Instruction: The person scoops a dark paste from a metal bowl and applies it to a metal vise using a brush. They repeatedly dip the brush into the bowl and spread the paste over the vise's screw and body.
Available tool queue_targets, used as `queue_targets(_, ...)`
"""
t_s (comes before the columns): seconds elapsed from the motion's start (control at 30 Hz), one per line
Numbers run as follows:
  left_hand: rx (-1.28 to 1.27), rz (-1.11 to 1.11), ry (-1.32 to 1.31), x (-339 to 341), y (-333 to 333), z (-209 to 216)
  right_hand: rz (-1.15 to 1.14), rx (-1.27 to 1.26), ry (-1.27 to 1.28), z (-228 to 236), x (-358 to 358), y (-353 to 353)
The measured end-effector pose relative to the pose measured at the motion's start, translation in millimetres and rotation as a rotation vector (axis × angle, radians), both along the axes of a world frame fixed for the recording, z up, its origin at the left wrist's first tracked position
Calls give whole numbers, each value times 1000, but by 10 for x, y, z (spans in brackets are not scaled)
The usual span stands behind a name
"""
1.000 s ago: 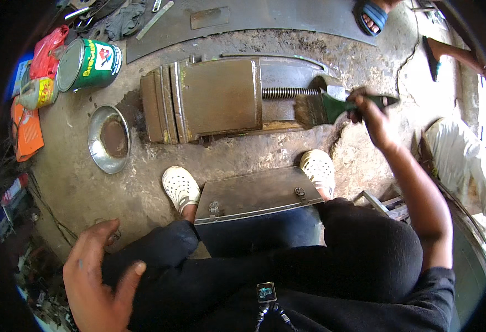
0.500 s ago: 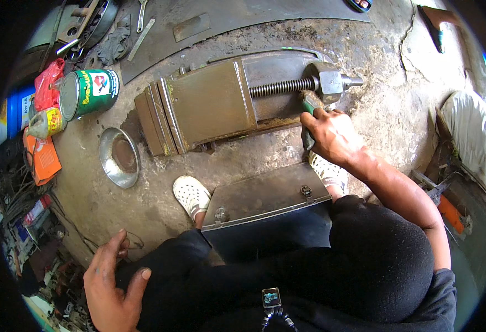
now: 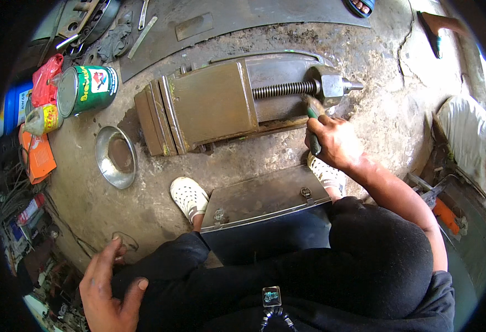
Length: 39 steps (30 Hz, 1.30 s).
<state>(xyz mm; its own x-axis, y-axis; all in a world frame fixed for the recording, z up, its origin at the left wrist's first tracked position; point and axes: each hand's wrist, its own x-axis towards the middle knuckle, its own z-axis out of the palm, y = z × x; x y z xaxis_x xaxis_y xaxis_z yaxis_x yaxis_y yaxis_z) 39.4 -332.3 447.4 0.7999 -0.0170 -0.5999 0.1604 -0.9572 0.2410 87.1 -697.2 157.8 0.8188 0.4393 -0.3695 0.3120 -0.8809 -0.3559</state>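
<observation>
A large brown metal vise [image 3: 207, 105] lies across the floor in front of me, its threaded screw [image 3: 282, 88] running to a big hex nut [image 3: 330, 86] at the right. In my right hand [image 3: 337, 141] is a paintbrush [image 3: 313, 113] with a green handle; my fingers are wrapped round it. The bristles point up toward the lower edge of the nut and the end of the screw; whether they touch is hard to tell. My left hand [image 3: 110, 290] hovers above my left thigh, fingers apart and holding nothing.
A shallow metal bowl [image 3: 115, 157] sits left of the vise, below a green paint can [image 3: 88, 90], a plastic bottle [image 3: 44, 119] and an orange box [image 3: 36, 156]. A metal toolbox [image 3: 265, 196] lies between my feet. Another person's feet [image 3: 360, 8] show at the far edge.
My right hand has tilted the paintbrush more upright and shifted slightly down and right, with the bristles now showing below the nut. My left hand has dropped a little.
</observation>
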Motion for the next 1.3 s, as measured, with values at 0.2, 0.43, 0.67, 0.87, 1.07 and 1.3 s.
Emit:
queue_targets(0.2, 10, 0, 23, 63, -78, -30, 1, 29, 47, -22, 8, -52)
queue_targets(0.43, 25, -48, 68, 149, -189, -41, 9, 82, -4, -71, -9, -116)
queue_targets(0.67, -18, -38, 43, 165, -230, -69, 56, 146, -92, -51, 19, -99)
queue_targets(0.87, -24, -34, 35, 157, -252, -87, 49, 140, -111, -132, 24, -63)
queue_targets(1.07, 23, -18, 50, 141, -275, -74, -94, 98, -25, 28, 122, -73)
queue_targets(1.3, -15, -50, 38, 175, -212, -120, -366, 334, -175, 479, 905, -306)
